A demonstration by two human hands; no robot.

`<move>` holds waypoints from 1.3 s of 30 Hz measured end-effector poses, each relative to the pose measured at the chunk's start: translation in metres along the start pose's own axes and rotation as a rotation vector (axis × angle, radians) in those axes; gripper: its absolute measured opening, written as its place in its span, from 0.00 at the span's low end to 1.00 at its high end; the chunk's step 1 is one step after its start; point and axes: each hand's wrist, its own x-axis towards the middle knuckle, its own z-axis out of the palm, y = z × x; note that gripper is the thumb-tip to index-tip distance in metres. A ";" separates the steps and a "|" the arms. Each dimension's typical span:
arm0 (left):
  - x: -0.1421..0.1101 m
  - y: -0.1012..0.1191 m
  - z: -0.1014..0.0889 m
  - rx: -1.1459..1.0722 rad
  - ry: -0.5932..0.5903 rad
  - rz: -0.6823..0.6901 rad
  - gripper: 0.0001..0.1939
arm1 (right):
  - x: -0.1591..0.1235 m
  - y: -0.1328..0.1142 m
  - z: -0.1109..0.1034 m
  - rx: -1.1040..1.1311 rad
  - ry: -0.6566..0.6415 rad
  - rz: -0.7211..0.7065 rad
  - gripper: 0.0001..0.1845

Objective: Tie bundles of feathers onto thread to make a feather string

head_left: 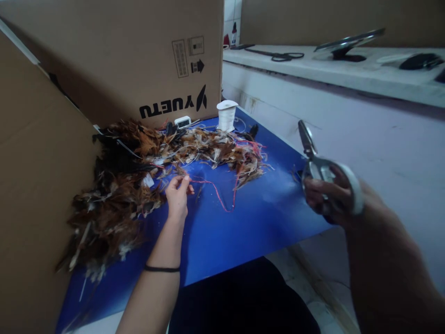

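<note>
My left hand (178, 194) is closed in a pinch on the end of a red string (217, 195). From the fingertips the string runs right, dips in a loop over the blue tabletop (222, 236), and climbs to a pile of brown and white feathers (215, 148). My right hand (330, 192) is raised at the right, past the table's edge, with its fingers wrapped in the handles of metal scissors (314, 160). The blades point up and away, and look closed. More brown feathers (114, 204) lie to the left of my left hand.
A white spool (226, 116) stands behind the feathers, near a small white digital device (182, 122). Cardboard walls (114, 51) enclose the back and left. On the white ledge (365, 74) at the right lie black scissors (278, 54) and a tilted, shiny flat object (347, 42).
</note>
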 end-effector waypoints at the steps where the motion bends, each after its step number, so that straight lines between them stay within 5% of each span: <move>1: 0.000 0.000 0.000 0.005 -0.001 0.005 0.17 | -0.006 0.001 0.005 0.214 -0.118 0.003 0.15; 6: 0.000 0.000 -0.001 0.032 -0.019 0.041 0.16 | -0.038 0.012 0.043 0.573 -0.518 0.037 0.15; 13: 0.000 0.000 -0.002 0.062 -0.070 0.107 0.14 | -0.074 0.005 0.101 0.777 -0.805 0.279 0.17; 19: -0.001 0.002 -0.002 0.089 -0.068 0.194 0.13 | -0.077 0.005 0.121 0.881 -0.952 0.390 0.15; 25: -0.004 0.003 -0.002 0.113 -0.068 0.236 0.12 | -0.069 0.012 0.136 0.881 -0.975 0.440 0.28; 39: -0.004 0.002 -0.003 0.164 -0.101 0.249 0.11 | -0.042 -0.010 0.146 0.846 -0.910 0.398 0.27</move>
